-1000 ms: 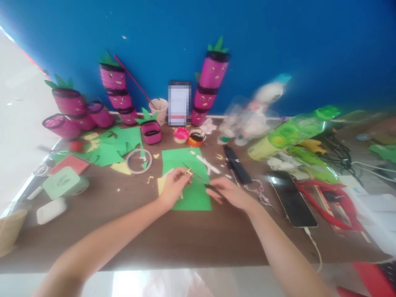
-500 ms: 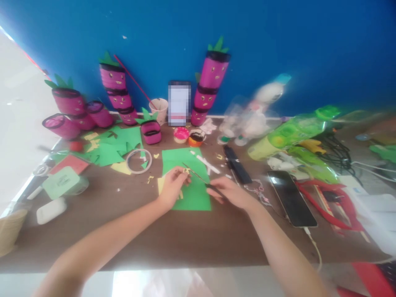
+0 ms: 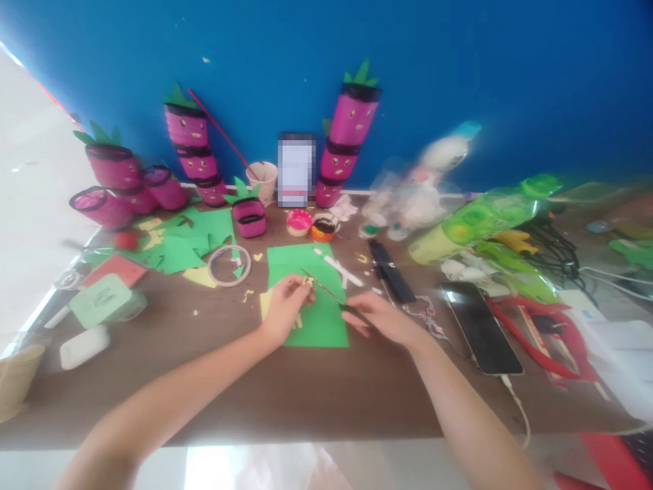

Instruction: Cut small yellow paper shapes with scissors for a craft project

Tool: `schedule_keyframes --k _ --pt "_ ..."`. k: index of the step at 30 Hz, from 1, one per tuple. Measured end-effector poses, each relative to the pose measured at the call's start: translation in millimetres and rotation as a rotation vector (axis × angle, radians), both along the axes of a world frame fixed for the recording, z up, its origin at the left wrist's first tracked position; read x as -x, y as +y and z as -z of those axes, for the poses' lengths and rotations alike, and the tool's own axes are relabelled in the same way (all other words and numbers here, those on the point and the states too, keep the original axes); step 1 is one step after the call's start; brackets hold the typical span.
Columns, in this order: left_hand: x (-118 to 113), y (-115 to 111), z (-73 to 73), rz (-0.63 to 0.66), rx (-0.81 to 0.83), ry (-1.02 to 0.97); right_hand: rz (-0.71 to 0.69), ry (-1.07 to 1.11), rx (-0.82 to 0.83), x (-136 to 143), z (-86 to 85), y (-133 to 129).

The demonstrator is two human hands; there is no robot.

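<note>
My left hand (image 3: 284,309) pinches a small yellow paper piece (image 3: 307,282) above a green paper sheet (image 3: 306,292) on the brown table (image 3: 306,388). My right hand (image 3: 380,318) grips the dark handles of small scissors (image 3: 326,291), whose thin blades point up and left to the yellow piece. A larger yellow scrap (image 3: 265,303) lies under my left hand at the sheet's left edge.
Magenta painted cups with faces (image 3: 352,129) stand stacked along the blue wall. Green paper cutouts (image 3: 188,238), a tape ring (image 3: 229,264), paint pots (image 3: 299,221), a black phone (image 3: 480,327) with cable, green plastic bottles (image 3: 474,221) and red-handled tools (image 3: 541,333) crowd the table.
</note>
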State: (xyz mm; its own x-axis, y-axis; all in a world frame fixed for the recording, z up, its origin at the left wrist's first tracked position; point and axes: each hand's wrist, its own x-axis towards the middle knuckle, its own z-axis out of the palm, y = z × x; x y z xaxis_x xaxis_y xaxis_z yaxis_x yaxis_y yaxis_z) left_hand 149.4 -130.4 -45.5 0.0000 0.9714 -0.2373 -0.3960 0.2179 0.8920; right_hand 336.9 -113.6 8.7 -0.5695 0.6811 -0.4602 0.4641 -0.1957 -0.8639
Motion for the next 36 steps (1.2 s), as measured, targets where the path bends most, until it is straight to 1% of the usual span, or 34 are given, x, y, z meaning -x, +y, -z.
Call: schedule_keyframes --k 5,11,19,30,36 --pt "-0.2 -0.2 -1.5 0.009 0.004 0.003 0.007 0.012 0.006 -0.5 1.2 -0.4" --pt "0.6 -0.2 1.9 0.029 -0.004 0.024 -0.003 0.008 0.0 -1.5 2.8 0.1" --pt "0.7 -0.2 2.4 0.024 -0.015 0.023 0.012 -0.001 0.009 -0.4 2.8 -0.4" --pt "0.7 -0.5 2.1 0.019 0.0 0.029 -0.008 0.022 0.002 -0.1 1.2 0.4" --pt "0.8 0.1 3.0 0.026 0.002 0.034 -0.007 0.03 -0.006 -1.1 4.7 -0.4"
